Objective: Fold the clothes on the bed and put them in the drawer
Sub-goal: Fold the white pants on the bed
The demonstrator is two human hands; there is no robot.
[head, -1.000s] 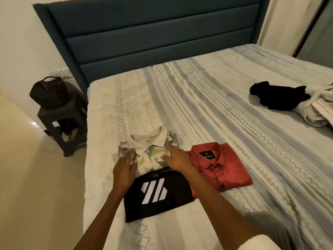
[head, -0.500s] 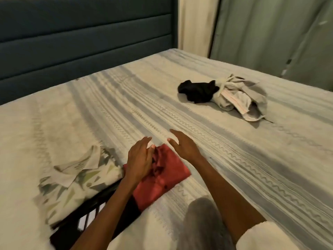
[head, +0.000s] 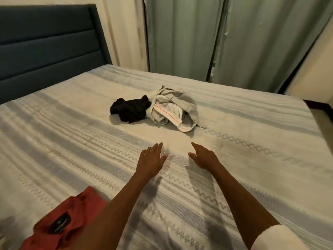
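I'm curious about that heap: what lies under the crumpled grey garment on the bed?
Only the striped bedspread shows around the grey garment. A black garment touches its left side. Anything beneath its folds is hidden.

A wide bed (head: 234,123) with a cream and grey-striped woven cover carries a crumpled black garment (head: 130,110) touching a rumpled beige garment (head: 173,107) beside it. Well apart from that pair, at the bed's near edge, lies a folded red shirt (head: 72,219).

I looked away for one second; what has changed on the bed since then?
Both hands, left hand and right hand, left the folded shirts and reach, open and empty, toward the crumpled black garment and beige garment. Those and the folded red shirt stayed put.
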